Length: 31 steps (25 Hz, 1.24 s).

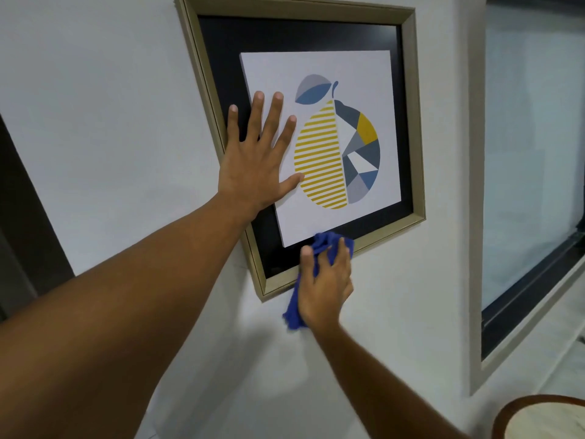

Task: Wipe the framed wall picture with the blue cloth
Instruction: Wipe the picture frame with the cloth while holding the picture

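Wiping is under way at the picture's lower edge. The left hand lies flat, fingers spread, on the face at 9 o'clock, steadying it. The right hand presses the bunched blue cloth on the bottom rail at 6 o'clock, its tail hanging onto the wall. Likely next: a sweep along the rail toward 4 o'clock under even pressure. Frame: ridged, dull gold, moulded. Mat: dark, smooth. Cloth: nubby.
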Available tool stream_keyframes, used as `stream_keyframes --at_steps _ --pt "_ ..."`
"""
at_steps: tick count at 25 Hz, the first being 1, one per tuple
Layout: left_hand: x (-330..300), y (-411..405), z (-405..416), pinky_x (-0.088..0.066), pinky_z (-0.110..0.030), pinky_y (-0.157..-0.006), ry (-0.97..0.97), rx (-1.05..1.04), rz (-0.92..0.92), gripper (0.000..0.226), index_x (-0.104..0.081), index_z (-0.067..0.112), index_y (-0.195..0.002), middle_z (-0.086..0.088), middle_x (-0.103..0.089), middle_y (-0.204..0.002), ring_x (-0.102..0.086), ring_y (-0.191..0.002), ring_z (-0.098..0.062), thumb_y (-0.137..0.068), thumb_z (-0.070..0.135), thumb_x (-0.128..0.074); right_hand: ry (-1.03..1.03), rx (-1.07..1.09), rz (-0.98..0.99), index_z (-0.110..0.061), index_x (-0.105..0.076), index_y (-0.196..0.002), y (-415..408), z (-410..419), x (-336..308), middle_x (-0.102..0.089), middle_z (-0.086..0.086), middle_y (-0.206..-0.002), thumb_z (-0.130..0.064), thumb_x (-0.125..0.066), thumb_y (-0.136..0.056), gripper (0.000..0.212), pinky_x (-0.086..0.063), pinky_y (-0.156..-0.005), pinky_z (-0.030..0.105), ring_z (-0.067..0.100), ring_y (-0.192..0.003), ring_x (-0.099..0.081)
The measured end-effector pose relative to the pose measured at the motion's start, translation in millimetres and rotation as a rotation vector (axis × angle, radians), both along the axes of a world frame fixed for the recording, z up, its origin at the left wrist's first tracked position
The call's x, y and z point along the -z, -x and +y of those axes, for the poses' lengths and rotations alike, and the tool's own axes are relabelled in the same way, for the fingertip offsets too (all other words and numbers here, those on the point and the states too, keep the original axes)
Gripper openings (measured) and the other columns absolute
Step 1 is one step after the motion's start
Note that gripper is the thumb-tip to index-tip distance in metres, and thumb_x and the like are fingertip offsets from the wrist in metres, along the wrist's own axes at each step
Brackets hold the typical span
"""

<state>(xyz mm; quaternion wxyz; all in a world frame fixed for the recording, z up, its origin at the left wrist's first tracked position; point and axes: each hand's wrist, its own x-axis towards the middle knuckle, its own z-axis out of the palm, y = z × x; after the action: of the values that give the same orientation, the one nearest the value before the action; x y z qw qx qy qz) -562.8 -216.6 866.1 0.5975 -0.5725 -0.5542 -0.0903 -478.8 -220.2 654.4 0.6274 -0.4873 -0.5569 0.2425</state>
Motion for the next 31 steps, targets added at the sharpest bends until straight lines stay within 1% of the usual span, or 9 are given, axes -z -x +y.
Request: stream_keyframes --at_steps 3,5,10,13,22,25,27,29,31 --pt "-1 2 -2 -0.001 -0.061 -0.120 0.001 0.011 0.000 0.096 0.005 0.021 -0.159 -0.013 0.010 -0.168 0.006 -0.154 -0.039 -0.087 0.079 -0.022 -0.110 -0.104 -0.021 -0.043 -0.018 -0.140 52 -61 13 -0.035 0.003 -0.157 -0.077 -0.016 -0.087 0.063 -0.031 -0.112 0.055 0.028 -0.140 -0.038" --pt "0 2 -1 -0.002 -0.061 -0.120 0.002 0.010 -0.004 0.095 0.004 0.021 -0.159 -0.013 0.009 -0.168 0.006 -0.154 -0.039 -0.087 0.079 -0.022 -0.118 -0.148 -0.001 -0.048 -0.011 -0.138 58 -72 11 -0.037 0.004 -0.155 -0.078 -0.017 -0.086 0.060 -0.032 -0.112 0.054 0.027 -0.139 -0.040" --pt "1 4 1 -0.004 -0.062 -0.120 -0.009 0.029 0.005 0.096 0.002 0.021 -0.159 -0.014 0.007 -0.168 0.004 -0.154 -0.039 -0.087 0.079 -0.024 -0.176 -0.112 -0.274 -0.035 -0.032 -0.144 27 -50 20 -0.031 -0.002 -0.159 -0.074 -0.012 -0.089 0.071 -0.019 -0.116 0.042 0.022 -0.143 -0.032" --pt "0 4 0 -0.004 -0.062 -0.120 -0.011 0.015 0.007 0.096 0.002 0.021 -0.159 -0.014 0.008 -0.168 0.005 -0.154 -0.039 -0.087 0.080 -0.024 -0.186 -0.027 -0.266 -0.027 -0.046 -0.140 7 -26 18 -0.035 0.001 -0.156 -0.073 -0.011 -0.090 0.076 -0.020 -0.114 0.045 0.025 -0.141 -0.033" --pt "-1 -2 -2 -0.003 -0.062 -0.120 0.012 -0.014 0.009 0.096 0.004 0.022 -0.159 -0.014 0.010 -0.168 0.006 -0.154 -0.039 -0.087 0.080 -0.021 0.097 0.159 -0.241 -0.021 -0.063 -0.123 -114 109 -9 -0.030 0.007 -0.158 -0.068 -0.017 -0.093 0.073 -0.020 -0.112 0.053 0.031 -0.143 -0.027" --pt "-2 -2 -3 -0.002 -0.062 -0.120 0.010 -0.008 0.017 0.096 0.006 0.021 -0.158 -0.014 0.011 -0.167 0.007 -0.153 -0.039 -0.087 0.079 -0.020 0.163 0.150 -0.200 -0.021 -0.053 -0.136 -134 133 -17 -0.027 0.006 -0.160 -0.068 -0.017 -0.094 0.073 -0.021 -0.111 0.058 0.034 -0.142 -0.027" --pt "-2 -4 -4 0.000 -0.062 -0.120 0.020 -0.009 0.017 0.096 0.007 0.021 -0.158 -0.014 0.013 -0.167 0.009 -0.153 -0.039 -0.087 0.079 -0.019 0.222 0.116 -0.153 -0.024 -0.034 -0.148 -147 145 -16 -0.023 0.004 -0.161 -0.067 -0.017 -0.094 0.071 -0.020 -0.111 0.060 0.037 -0.142 -0.027" --pt "-1 -5 -5 -0.001 -0.062 -0.120 0.031 -0.015 0.007 0.096 0.008 0.020 -0.158 -0.015 0.014 -0.167 0.010 -0.153 -0.040 -0.087 0.079 -0.019 0.244 0.035 -0.077 -0.027 -0.021 -0.153 -159 152 -13 -0.024 0.006 -0.161 -0.063 -0.020 -0.097 0.066 -0.024 -0.111 0.061 0.042 -0.137 -0.035" --pt "-1 -6 -4 -0.001 -0.062 -0.121 0.034 -0.014 0.000 0.096 0.006 0.019 -0.159 -0.016 0.013 -0.167 0.010 -0.153 -0.040 -0.087 0.078 -0.019 0.215 -0.021 -0.068 -0.028 -0.020 -0.153 -168 157 -8 -0.024 0.006 -0.160 -0.055 -0.025 -0.100 0.060 -0.029 -0.111 0.059 0.042 -0.131 -0.042"
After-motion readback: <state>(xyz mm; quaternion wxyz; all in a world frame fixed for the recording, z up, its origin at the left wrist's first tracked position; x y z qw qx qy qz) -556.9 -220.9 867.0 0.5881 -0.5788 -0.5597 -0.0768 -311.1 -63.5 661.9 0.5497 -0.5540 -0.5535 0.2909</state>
